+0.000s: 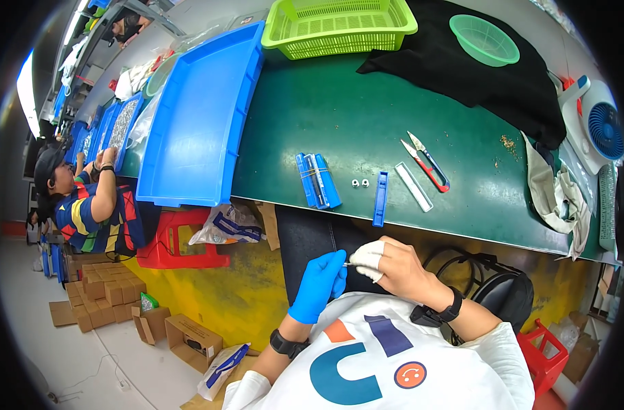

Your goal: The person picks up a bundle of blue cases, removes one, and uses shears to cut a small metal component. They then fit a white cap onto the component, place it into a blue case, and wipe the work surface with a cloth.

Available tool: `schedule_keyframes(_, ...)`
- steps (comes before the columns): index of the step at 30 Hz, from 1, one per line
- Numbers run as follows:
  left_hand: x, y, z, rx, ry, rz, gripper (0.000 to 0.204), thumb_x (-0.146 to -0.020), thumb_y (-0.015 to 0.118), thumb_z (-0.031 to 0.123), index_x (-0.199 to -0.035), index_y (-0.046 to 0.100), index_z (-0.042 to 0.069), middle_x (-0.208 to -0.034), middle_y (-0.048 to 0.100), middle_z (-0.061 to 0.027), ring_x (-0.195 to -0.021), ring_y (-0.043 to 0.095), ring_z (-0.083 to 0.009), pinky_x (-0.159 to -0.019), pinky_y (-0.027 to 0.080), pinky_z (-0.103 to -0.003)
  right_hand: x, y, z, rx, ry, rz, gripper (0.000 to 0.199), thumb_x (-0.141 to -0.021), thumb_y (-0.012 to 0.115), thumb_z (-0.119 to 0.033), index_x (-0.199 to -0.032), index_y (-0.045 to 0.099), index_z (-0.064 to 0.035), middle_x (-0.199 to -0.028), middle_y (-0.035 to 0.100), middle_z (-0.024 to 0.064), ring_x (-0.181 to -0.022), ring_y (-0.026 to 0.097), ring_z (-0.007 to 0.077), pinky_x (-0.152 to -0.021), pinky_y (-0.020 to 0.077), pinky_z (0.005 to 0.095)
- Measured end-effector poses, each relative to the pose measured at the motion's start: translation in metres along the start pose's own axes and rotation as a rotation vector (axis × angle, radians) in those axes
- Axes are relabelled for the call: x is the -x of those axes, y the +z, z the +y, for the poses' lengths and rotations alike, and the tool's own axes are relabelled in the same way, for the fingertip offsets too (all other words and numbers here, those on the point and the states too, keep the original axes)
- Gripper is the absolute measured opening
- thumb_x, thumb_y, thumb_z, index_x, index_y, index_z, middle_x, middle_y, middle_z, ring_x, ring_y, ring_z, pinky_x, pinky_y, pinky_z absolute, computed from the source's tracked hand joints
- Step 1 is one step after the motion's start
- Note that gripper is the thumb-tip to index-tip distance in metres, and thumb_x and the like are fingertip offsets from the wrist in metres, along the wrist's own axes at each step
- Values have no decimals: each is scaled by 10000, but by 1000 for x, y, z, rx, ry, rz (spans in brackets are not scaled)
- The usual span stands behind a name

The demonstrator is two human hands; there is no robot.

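In front of my chest, just off the near edge of the green table (291, 130), my two hands meet fingertip to fingertip. My left hand (319, 283), in a blue glove, pinches a small thin metal piece (348, 264). My right hand (402, 270), with white covers on some fingers, closes on its other end; the fingers mostly hide it. On the table beyond lie a banded bundle of blue pieces (327, 183), two small metal parts (360, 183), a narrow blue holder (380, 199), a slim whitish strip (414, 186) and red-handled scissors (431, 167).
A large blue tray (202, 123) overhangs the table's near edge at left. Farther back are a lime-green basket (336, 45), black cloth (442, 68), a pale green colander (484, 41) and a fan (602, 130). A co-worker (97, 198) sits at far left, near a red stool (179, 242).
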State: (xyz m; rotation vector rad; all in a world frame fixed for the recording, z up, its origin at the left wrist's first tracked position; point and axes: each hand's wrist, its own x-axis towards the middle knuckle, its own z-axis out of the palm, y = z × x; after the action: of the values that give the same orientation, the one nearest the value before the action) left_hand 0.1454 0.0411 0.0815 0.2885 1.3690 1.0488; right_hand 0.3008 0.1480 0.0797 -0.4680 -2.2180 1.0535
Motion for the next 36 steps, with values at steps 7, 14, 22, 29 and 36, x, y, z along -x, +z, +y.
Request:
schedule_keyframes(7,3,15,9,-90,248,100,120,-886,532,119,-834,587,25,-628,524,-15,-571,519,-81,-534,416,-202,11,1,8,-401,435,-214,142,-832,587,-148,-861,620,-13,-600,566,93,-524,565,228,-506,450,299)
schedule_keyframes(14,5,11,8,-285,368,23,164,-821,580,-5,-981,609,11,-790,588,-38,-728,580,-103,-674,474,-218,11,-3,10,-549,578,-251,141,-865,543,-133,-883,610,-11,-639,600,85,-557,591,170,-529,452,275)
schedule_keyframes(22,2,11,6,-300,392,39,161,-828,574,5,-984,611,12,-828,597,-42,-726,568,-97,-678,467,-213,9,-5,5,-564,498,-232,144,-831,588,-94,-954,582,-20,-697,564,59,-611,551,142,-574,439,257)
schedule_keyframes(29,3,12,5,-253,342,34,164,-832,568,7,-992,607,17,-817,594,-39,-747,560,-93,-695,463,-216,13,-2,14,-513,444,-258,192,-828,586,-98,-1010,564,-40,-719,549,47,-614,533,152,-570,437,270)
schedule_keyframes(36,3,13,5,-254,341,35,168,-833,568,10,-996,605,19,-826,594,-36,-756,562,-91,-700,464,-214,16,4,19,-434,329,-191,178,-835,569,-87,-1003,565,-26,-727,560,69,-617,549,161,-575,442,271)
